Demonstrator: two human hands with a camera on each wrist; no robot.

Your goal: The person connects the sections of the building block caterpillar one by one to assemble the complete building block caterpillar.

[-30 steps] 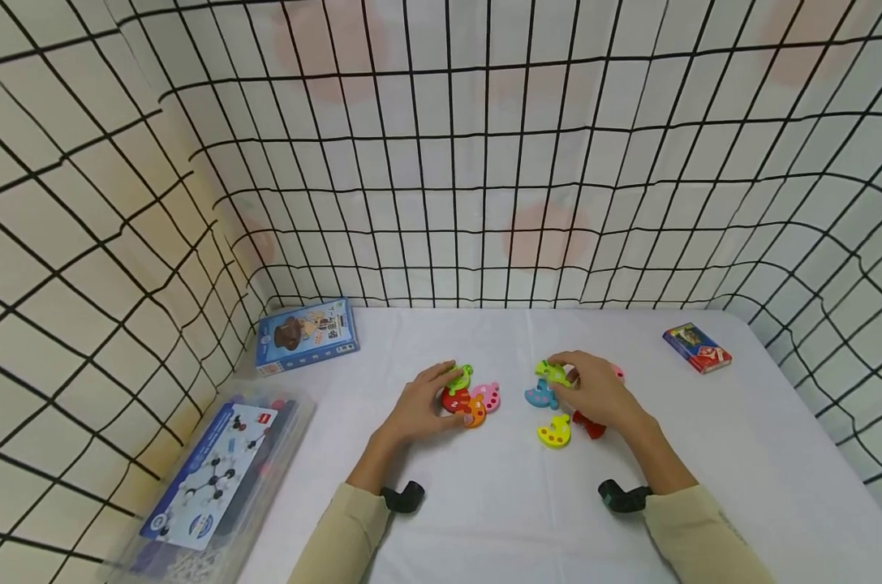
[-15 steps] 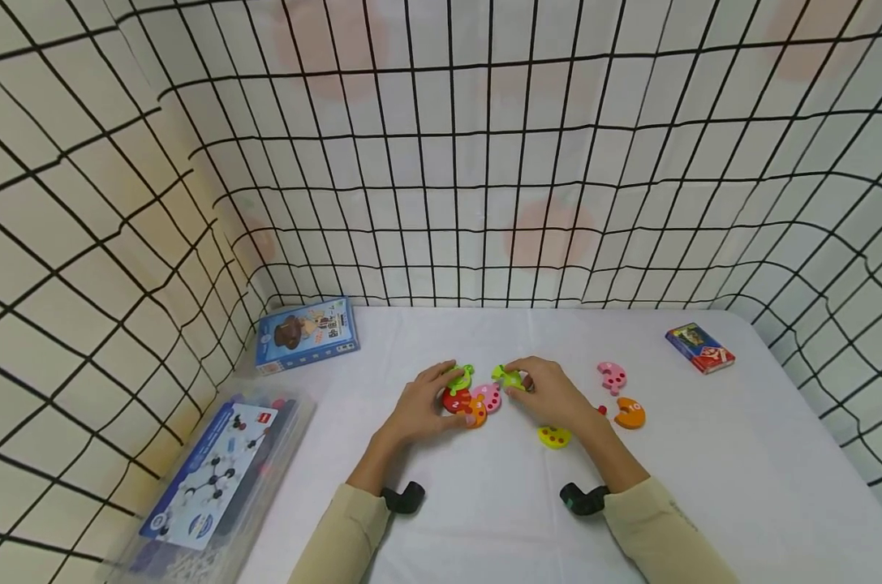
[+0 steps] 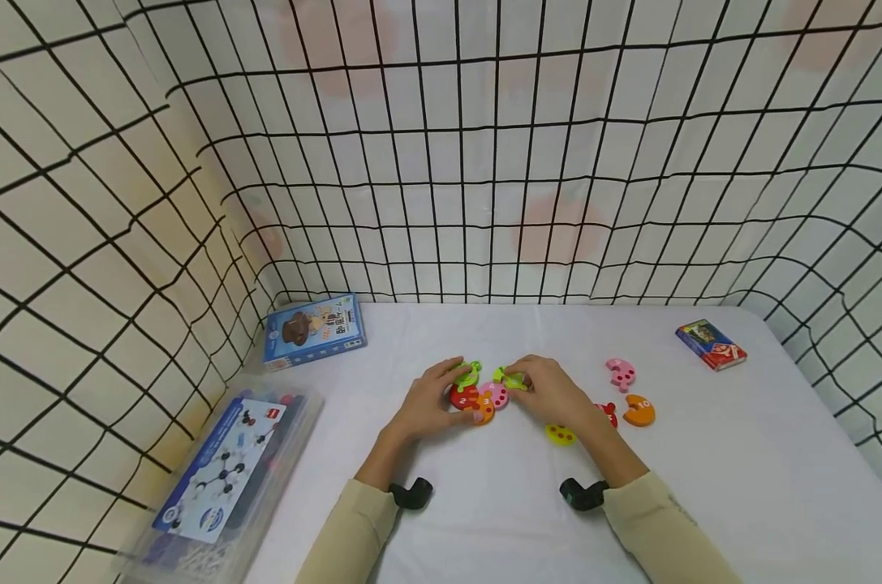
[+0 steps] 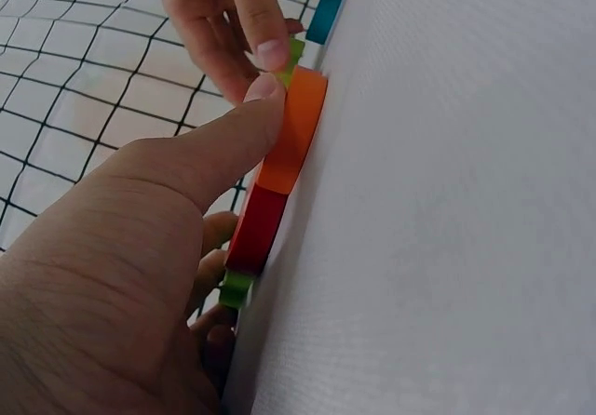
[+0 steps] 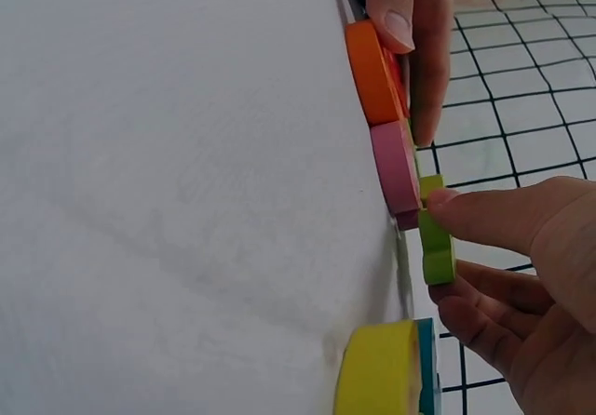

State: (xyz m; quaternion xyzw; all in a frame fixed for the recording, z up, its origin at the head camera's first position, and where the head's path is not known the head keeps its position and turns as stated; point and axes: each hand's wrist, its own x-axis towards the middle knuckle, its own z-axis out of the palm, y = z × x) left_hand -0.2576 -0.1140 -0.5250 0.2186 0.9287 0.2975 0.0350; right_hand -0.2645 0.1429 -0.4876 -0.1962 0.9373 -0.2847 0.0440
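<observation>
My left hand point(image 3: 428, 403) holds a cluster of small painted puzzle pieces on the white table, thumb on the orange piece point(image 4: 298, 127) and fingers round by the green piece point(image 3: 471, 374). Within the cluster lie a red piece point(image 3: 462, 397) marked 2 and a dotted pink piece point(image 3: 495, 395). My right hand point(image 3: 555, 395) pinches another green piece point(image 5: 438, 243) between thumb and fingers, right at the far edge of the pink one. Below that hand, a dotted yellow piece point(image 3: 560, 435) is partly covered by the wrist. A blue piece point(image 4: 328, 7) is hidden in the head view.
Right of the right hand lie a pink piece point(image 3: 621, 374), an orange piece point(image 3: 639, 411) marked 10 and a half-hidden red piece point(image 3: 608, 414). A blue box point(image 3: 315, 331), a clear plastic case point(image 3: 221, 478) and a small card box point(image 3: 711, 344) stand farther out.
The right hand has carried its green piece leftward from the loose pieces to the cluster, uncovering the pink and orange ones. The left hand keeps its hold. The view has shifted slightly.
</observation>
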